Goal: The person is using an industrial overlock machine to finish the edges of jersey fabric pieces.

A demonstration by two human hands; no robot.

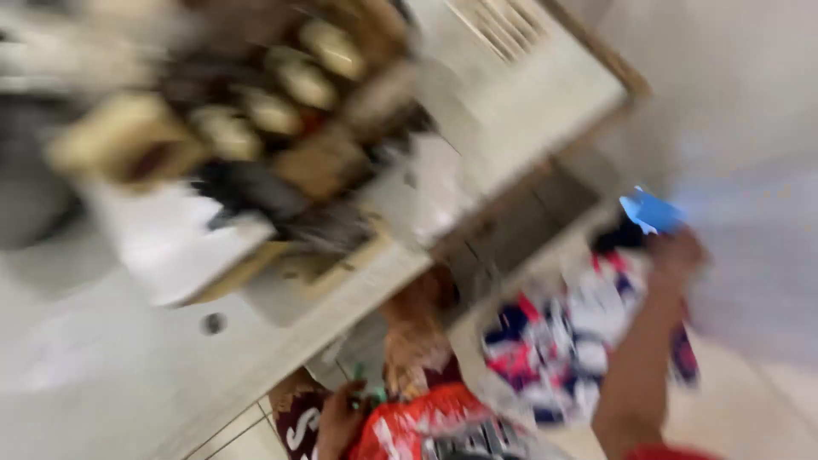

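The whole view is smeared by motion. My right hand (677,253) is raised at the right with its fingers closed on a red, white and blue patterned cloth (554,349) that hangs below it. A small bright blue piece (649,211) shows just above that hand. My left hand (339,419) is low at the bottom edge, against a bundle of red and orange printed fabric (409,426) and a dark red garment (298,426). Something small and green sits at its fingers. The blur hides whether the left hand grips anything.
A white counter (128,375) runs across the left, with a pile of blurred brown, cream and black items (273,111) on it. A white louvred panel (503,25) is at the top. A pale wall (741,102) fills the right and tiled floor (247,430) shows at the bottom.
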